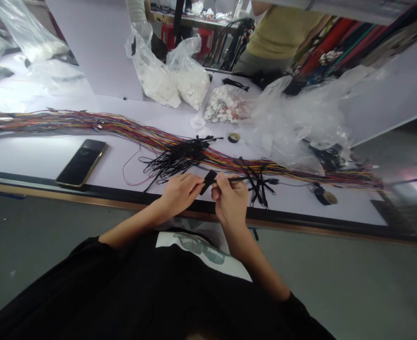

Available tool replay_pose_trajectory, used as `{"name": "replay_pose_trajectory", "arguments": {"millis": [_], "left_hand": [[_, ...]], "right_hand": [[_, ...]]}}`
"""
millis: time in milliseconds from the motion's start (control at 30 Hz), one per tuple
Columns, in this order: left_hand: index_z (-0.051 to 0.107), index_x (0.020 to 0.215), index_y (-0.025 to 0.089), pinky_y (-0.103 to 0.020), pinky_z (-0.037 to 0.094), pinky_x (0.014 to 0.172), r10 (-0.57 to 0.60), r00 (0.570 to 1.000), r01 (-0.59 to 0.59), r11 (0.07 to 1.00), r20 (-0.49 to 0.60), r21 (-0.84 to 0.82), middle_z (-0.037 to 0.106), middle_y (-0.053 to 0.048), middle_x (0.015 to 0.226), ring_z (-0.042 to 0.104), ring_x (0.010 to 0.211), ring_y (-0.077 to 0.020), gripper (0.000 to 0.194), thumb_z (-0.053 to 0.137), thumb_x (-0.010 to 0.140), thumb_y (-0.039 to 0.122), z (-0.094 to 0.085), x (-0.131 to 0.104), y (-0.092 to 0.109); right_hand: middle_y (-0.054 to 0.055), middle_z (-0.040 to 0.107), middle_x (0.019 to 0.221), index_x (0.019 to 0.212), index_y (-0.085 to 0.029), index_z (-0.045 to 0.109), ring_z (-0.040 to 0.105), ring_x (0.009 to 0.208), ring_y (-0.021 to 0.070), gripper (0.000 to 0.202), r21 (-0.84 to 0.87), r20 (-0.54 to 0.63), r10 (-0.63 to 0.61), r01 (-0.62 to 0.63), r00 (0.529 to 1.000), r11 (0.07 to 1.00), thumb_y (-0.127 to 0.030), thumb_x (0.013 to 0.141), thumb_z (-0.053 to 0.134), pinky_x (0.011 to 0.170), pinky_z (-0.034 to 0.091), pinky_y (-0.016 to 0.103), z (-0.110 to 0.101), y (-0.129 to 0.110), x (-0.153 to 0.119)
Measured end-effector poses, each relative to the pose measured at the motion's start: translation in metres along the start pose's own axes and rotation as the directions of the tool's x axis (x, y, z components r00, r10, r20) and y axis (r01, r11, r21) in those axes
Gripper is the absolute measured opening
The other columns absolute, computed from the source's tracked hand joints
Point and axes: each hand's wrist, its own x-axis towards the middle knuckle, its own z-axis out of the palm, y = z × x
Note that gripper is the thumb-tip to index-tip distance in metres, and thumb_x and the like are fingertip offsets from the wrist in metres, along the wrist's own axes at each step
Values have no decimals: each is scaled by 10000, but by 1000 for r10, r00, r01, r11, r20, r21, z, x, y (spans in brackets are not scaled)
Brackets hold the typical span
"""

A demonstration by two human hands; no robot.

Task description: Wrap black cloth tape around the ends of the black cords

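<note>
My left hand (180,191) pinches a short black strip of tape (208,181) at the table's front edge. Close beside it, my right hand (231,199) is closed on a thin black cable (242,179), whose near end meets the strip between my fingertips. Fingers partly hide where the two touch. Just beyond my hands lies a heap of looped black cables (180,158), resting on a long bundle of coloured wires (143,132). A smaller group of short black cables (261,188) lies to the right of my right hand.
A phone (82,163) lies at left. Tape rolls (234,137) sit behind the bundle and at right (325,195). Plastic bags of white connectors (192,89) stand at the back, with more clear bags (289,123) to the right. Across the table is a person in a yellow top (282,33).
</note>
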Motion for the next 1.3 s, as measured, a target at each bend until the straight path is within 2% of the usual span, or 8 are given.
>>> {"name": "replay_pose_trajectory", "arguments": {"millis": [333, 500, 667, 767, 867, 1000, 1167, 1300], "left_hand": [[606, 684, 160, -211, 405, 543, 98, 995, -97, 987, -5, 127, 617, -20, 578, 572, 545, -106, 321, 381, 906, 220, 2, 2, 1], [610, 678, 159, -229, 418, 560, -26, 997, 19, 995, 74, 96, 609, -25, 594, 576, 575, -123, 291, 428, 890, 241, 5, 1, 3], [647, 795, 169, -235, 489, 686, -235, 970, 244, 938, 63, -248, 690, -33, 754, 638, 713, -122, 145, 521, 840, 224, 4, -2, 7], [621, 820, 167, -262, 520, 703, -451, 881, 445, 683, 145, -579, 686, -19, 748, 653, 708, -121, 118, 570, 813, 274, 4, -3, 12], [546, 770, 163, -285, 547, 659, -560, 745, 552, 211, 363, -807, 636, 24, 636, 648, 617, -119, 219, 674, 725, 335, 5, -1, 13], [525, 751, 165, -261, 536, 570, -393, 603, 664, -237, 695, -710, 581, 49, 582, 609, 521, -102, 290, 760, 611, 261, 1, 6, 5], [561, 762, 164, -243, 525, 545, -101, 557, 758, -346, 825, -554, 576, 28, 618, 601, 533, -100, 289, 772, 589, 258, -5, 12, -8], [524, 713, 165, -236, 502, 485, -144, 564, 755, -310, 813, -578, 560, 18, 606, 568, 494, -96, 353, 743, 599, 418, -1, 14, -6]], "right_hand": [[-75, 560, 503, 758, -191, 568, 563, 414, 89, 312, -387, 177, 58, 15, 982, 922, -431, 639, 728, 440, 462, 199, -16, -8, 6], [-40, 609, 567, 762, -191, 582, 600, 501, 121, 294, -450, 209, -20, 114, 978, 886, -463, 695, 672, 528, 505, 253, -16, -9, 4], [-18, 641, 633, 697, -198, 581, 626, 619, 155, 259, -526, 166, -150, 216, 975, 823, -447, 724, 649, 608, 496, 294, -14, -6, 3], [-12, 654, 671, 671, -203, 590, 619, 641, 155, 241, -541, 152, -215, 263, 965, 799, -430, 731, 646, 612, 473, 290, -14, -4, 2], [-12, 660, 666, 640, -207, 593, 612, 639, 149, 226, -559, 165, -257, 305, 952, 771, -407, 724, 655, 631, 460, 289, -14, -4, 3], [-14, 651, 640, 577, -207, 550, 600, 616, 140, 248, -526, 192, -255, 319, 948, 788, -379, 715, 663, 620, 447, 280, -14, -6, 5], [-15, 630, 637, 553, -200, 561, 587, 627, 131, 237, -491, 308, -224, 356, 925, 795, -337, 724, 652, 618, 438, 273, -18, -13, 8], [-18, 626, 638, 552, -201, 556, 579, 625, 129, 241, -490, 325, -214, 357, 921, 795, -339, 725, 652, 622, 436, 278, -20, -16, 8]]}}
